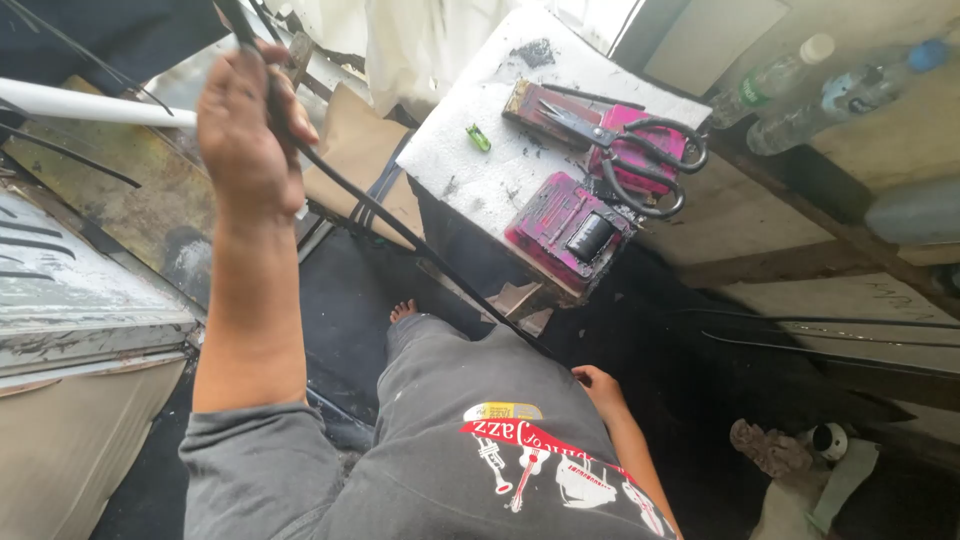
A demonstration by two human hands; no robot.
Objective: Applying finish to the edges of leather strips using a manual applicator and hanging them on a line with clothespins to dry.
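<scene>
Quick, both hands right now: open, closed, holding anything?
Left hand: raised, closed around a thin black strip.
Right hand: low beside the leg at the strip's lower end; its grip cannot be told.

Left hand (245, 125) raised, fingers closed round a long thin black strip (400, 230) that runs diagonally down to the right hand (597, 384) (low, beside the grey-clad knee). Beyond — a white foam block (480, 150) bearing large black-handled scissors (630, 150), magenta-stained ink pads (565, 225), a small green object (479, 138).
</scene>
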